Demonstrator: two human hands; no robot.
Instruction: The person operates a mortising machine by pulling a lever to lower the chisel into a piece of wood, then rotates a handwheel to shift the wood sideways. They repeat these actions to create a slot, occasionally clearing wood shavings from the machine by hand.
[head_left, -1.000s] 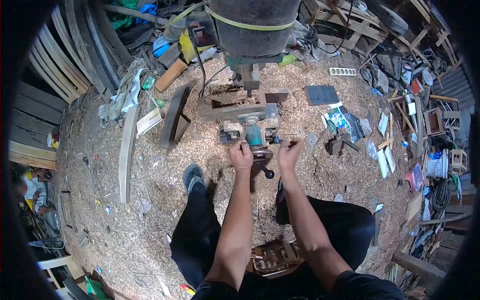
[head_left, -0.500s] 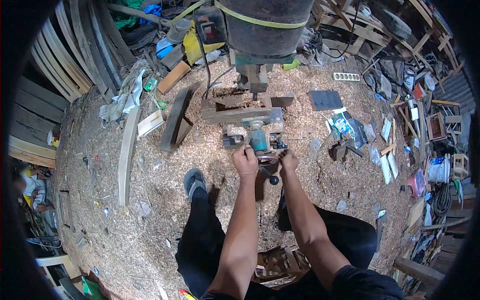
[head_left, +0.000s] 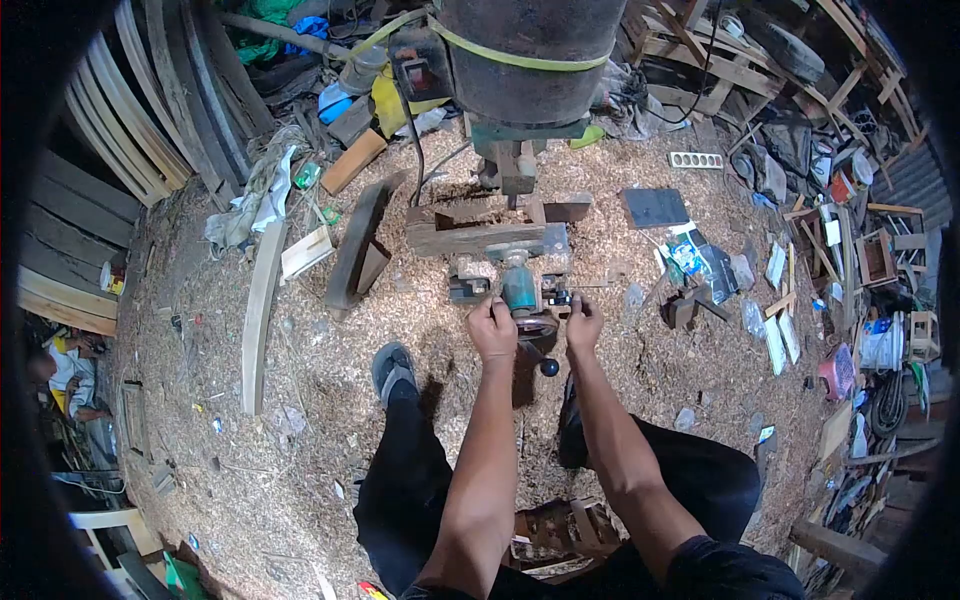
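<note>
A wooden workpiece (head_left: 475, 238) with a long slot full of shavings lies under the drilling machine's chuck and bit (head_left: 514, 185). In front of it is a green vise-like carriage (head_left: 519, 287) with a handwheel (head_left: 540, 325) and a crank ending in a black ball knob (head_left: 549, 367). My left hand (head_left: 492, 328) is closed at the handwheel's left rim. To the right of the wheel, my right hand (head_left: 584, 325) has its fingers curled together by a small black fitting (head_left: 560, 297); what it grips, if anything, is hidden.
The machine's motor housing (head_left: 525, 60) looms overhead. Wood shavings cover the ground. Left of the machine lie a dark beam (head_left: 360, 245) and a pale curved plank (head_left: 262, 320). A power strip (head_left: 696, 160) and a dark plate (head_left: 655, 207) lie right. Another person (head_left: 70, 375) is at far left.
My right hand has shifted slightly right, away from the handwheel's rim, and its fingers are less blurred. My left hand stays at the wheel. The whole view has shifted a little.
</note>
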